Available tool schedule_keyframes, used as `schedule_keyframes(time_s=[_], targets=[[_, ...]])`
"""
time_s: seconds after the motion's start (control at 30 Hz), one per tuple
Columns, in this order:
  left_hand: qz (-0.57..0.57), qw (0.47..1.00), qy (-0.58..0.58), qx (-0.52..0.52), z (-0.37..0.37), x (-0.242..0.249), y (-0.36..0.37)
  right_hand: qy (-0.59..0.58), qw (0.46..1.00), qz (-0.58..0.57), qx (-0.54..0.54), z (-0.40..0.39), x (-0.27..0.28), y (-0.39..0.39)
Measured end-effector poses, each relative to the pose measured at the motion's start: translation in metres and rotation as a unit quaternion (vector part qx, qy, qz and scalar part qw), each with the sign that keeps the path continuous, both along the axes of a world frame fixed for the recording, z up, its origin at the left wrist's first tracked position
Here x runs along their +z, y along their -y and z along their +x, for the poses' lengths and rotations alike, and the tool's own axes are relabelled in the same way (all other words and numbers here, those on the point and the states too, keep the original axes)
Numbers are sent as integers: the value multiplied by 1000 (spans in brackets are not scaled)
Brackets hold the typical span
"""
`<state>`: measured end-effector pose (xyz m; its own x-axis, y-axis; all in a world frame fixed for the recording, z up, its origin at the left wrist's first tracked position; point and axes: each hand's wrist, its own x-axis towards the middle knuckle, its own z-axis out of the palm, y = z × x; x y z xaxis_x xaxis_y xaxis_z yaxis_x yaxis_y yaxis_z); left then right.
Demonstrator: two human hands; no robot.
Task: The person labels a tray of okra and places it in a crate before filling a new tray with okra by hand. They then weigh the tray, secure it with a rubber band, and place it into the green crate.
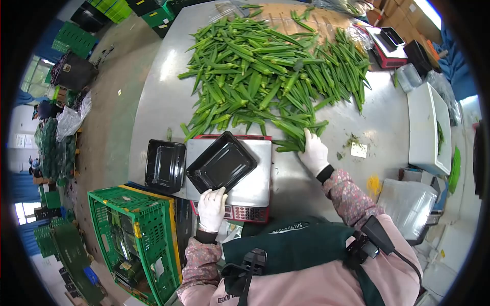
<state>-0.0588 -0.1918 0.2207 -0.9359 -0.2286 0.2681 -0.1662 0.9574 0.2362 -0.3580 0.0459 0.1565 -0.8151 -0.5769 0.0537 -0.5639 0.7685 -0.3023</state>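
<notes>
A black plastic tray with nothing in it lies at a slant on the steel plate of a red digital scale. My gloved left hand grips the tray's near rim, its fingers over the edge. A large heap of green okra spreads over the steel table beyond the scale. At the near right edge of that heap, my gloved right hand closes around the ends of several okra pods; part of its grip is hidden. Left of the scale rests a stack of black trays.
A green crate stands at the table's left side. To the right are a white bin tilted on its side, clear plastic containers and a white card beside okra scraps. A second scale holds a small black tray at the far right.
</notes>
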Motion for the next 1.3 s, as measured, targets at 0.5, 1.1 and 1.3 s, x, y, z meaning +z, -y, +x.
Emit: schedule_keyframes(time_s=[0.5,1.1,1.3], targets=[[201,970,-34,-131,-65,-19,-132,-13,992,-55,-114,76,-37,-155],[-9,986,128,-102,-142,-111,-184,40,988,-144,-35,69,-15,-167],[-18,980,118,-161,-117,-121,-209,-54,979,-185,71,21,-23,-93]])
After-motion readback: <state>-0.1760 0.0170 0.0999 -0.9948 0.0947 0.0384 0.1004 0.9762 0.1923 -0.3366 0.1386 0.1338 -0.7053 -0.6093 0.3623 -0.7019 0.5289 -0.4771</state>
